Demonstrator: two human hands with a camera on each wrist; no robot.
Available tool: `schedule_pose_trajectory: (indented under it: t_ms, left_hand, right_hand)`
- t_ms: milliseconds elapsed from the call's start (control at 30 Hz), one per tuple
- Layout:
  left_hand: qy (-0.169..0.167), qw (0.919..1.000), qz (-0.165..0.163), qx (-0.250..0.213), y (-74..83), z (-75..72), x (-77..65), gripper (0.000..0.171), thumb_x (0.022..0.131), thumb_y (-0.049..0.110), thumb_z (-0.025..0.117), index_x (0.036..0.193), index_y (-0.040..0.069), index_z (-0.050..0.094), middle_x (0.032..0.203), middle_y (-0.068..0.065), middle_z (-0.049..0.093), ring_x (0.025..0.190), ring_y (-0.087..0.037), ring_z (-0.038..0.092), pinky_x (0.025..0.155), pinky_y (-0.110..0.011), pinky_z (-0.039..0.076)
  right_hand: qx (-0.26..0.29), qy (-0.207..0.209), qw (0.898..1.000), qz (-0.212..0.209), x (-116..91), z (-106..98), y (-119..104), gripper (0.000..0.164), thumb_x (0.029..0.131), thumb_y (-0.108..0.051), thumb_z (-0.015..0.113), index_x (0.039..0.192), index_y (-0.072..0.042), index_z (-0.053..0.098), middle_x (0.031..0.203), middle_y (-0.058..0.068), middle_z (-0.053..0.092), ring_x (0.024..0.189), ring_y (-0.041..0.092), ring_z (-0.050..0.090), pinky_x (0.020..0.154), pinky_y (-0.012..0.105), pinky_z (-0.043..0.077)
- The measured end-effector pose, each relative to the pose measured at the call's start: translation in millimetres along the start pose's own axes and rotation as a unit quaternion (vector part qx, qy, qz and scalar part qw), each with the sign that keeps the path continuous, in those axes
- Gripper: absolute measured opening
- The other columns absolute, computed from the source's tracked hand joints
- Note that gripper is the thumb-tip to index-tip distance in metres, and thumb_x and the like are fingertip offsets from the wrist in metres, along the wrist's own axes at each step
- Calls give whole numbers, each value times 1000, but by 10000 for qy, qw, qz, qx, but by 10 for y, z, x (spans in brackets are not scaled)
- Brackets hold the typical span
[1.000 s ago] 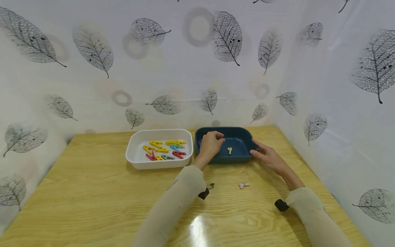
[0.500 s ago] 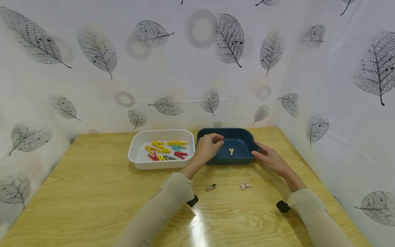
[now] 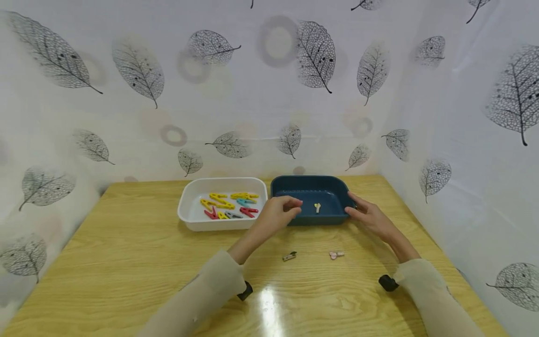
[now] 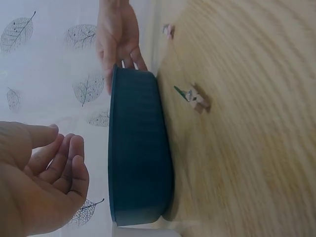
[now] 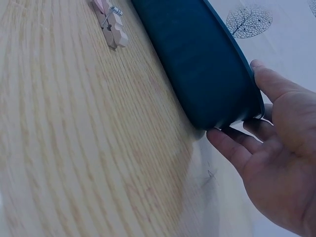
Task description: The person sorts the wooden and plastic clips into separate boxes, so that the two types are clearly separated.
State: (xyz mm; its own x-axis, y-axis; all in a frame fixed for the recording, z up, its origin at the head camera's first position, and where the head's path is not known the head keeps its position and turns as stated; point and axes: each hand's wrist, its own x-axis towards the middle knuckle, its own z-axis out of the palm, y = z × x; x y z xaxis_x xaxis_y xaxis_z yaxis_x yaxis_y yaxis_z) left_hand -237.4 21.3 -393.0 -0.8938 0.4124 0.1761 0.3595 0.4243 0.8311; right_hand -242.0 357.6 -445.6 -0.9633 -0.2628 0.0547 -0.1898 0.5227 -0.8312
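My left hand (image 3: 275,214) is in the air at the front left of the dark blue tray (image 3: 326,219), its fingers loosely bent and nothing between them. At the tray's right end, my right hand (image 3: 370,219) holds the corner; the right wrist view has the thumb at the rim and fingers against the end wall. Inside the tray lies a small wooden clothespin (image 3: 317,208) with a yellow decoration. On the table in front are a wooden clothespin with a green leaf (image 3: 289,256) and a clothespin with a pink decoration (image 3: 336,255).
Left of the blue tray stands a white tray (image 3: 223,225) with several yellow, red, teal and grey plastic clothespins (image 3: 219,204). Behind the wooden table (image 3: 126,262) hangs a leaf-patterned curtain (image 3: 252,103), which also runs along the right side.
My left hand has drawn back from over the blue tray, down and to the left, uncovering the leaf clothespin on the table. My right hand stays at the tray's right end.
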Motion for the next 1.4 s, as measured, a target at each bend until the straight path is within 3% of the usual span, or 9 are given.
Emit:
schedule_pose_trajectory:
  t_ms: [300,500,767,833,900,1033,1167,1400]
  left_hand:
    - [-275,9995,-108,79,-113,-68,-236,22,102,17,68,119,5,74,113,-6,75,103,-21,69,89,-35,60]
    - [-449,9977,85,491,-242,-103,-329,21,100,13,70,115,0,76,105,-8,76,94,-20,69,83,-31,59]
    - [-873,9950,38,475,-370,-82,-444,21,98,6,71,116,-4,74,97,-6,75,85,-14,64,72,-23,57]
    - [-927,9945,-10,480,-387,-69,-474,21,97,6,72,116,-3,74,97,-6,75,84,-13,65,72,-22,57]
    - [-955,9941,0,520,-394,-61,-505,21,97,6,72,116,-4,74,97,-6,74,84,-14,65,72,-22,57]
    - [-913,9940,143,577,-411,-48,-575,19,95,5,73,112,-5,74,95,-7,73,84,-16,66,73,-24,57]
    - [-933,9942,105,529,-434,-29,-634,18,94,5,74,109,-5,75,91,-5,72,81,-14,64,72,-24,56]
    - [-977,9944,-94,384,-484,49,-698,15,93,3,75,106,-4,75,87,-2,72,79,-10,63,70,-22,57]
  right_hand:
    - [-58,-80,9999,142,-13,-20,-3,71,110,-30,53,165,-5,16,169,25,14,144,46,37,96,11,46]
    - [-194,-101,9997,89,-10,-34,-25,70,110,-30,53,165,-5,16,169,25,15,147,48,32,107,28,47]
    - [-64,-112,9999,62,22,-40,-13,70,110,-29,53,165,-4,17,169,23,14,149,49,27,98,9,43]
    - [-100,-101,9999,72,25,-41,-8,70,110,-30,53,165,-4,17,169,23,14,149,49,27,103,16,45]
    - [-130,-97,9998,69,28,-42,-7,70,110,-30,53,165,-4,17,169,23,14,149,49,26,110,30,46]
    - [-158,-87,9998,48,31,-45,-6,70,110,-30,53,165,-4,16,169,23,14,149,51,25,114,58,37]
    - [-132,-102,9998,54,27,-41,-4,71,110,-30,53,165,-4,16,169,23,14,149,52,24,114,63,35]
    - [-79,-135,9998,120,14,-30,10,70,110,-30,52,165,-6,16,170,22,13,149,50,25,113,60,38]
